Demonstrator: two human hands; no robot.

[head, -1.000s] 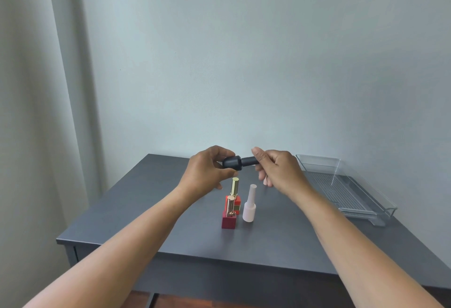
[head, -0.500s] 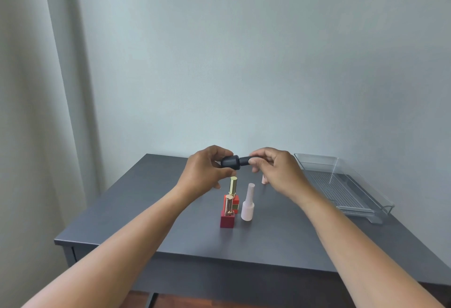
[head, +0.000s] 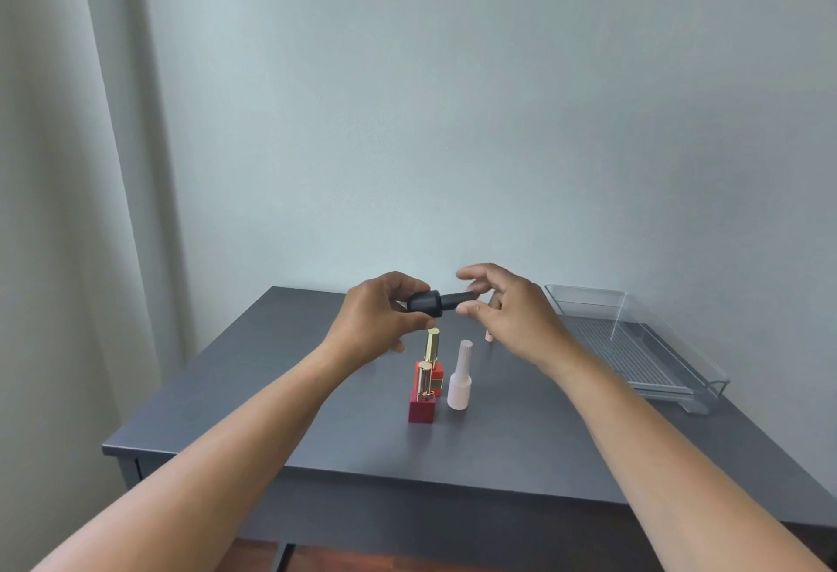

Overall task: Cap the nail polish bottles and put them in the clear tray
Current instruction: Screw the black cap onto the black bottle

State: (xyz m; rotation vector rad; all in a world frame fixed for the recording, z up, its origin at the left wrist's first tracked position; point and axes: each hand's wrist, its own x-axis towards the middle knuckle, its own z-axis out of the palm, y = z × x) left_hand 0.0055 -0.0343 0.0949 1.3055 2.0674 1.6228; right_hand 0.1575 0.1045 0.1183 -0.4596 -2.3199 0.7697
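Our left hand (head: 376,322) grips the black bottle (head: 425,303), our right hand (head: 516,322) with fingers (head: 475,272) loose about its cap (head: 458,299). The red bottles (head: 422,408) and white bottle (head: 459,386) wait mid-frame; none is in the clear tray (head: 584,290).

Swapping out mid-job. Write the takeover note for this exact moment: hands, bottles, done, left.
Left hand grips the black bottle sideways above the table. Right hand open, fingers spread round its cap; tightness unclear.
Front red bottle, rear red bottle and white bottle stand capped mid-table; a pink item is part-hidden behind the right hand.
Clear tray, far right, holds no bottles.
Left: confirm the black cap, then tray every bottle.
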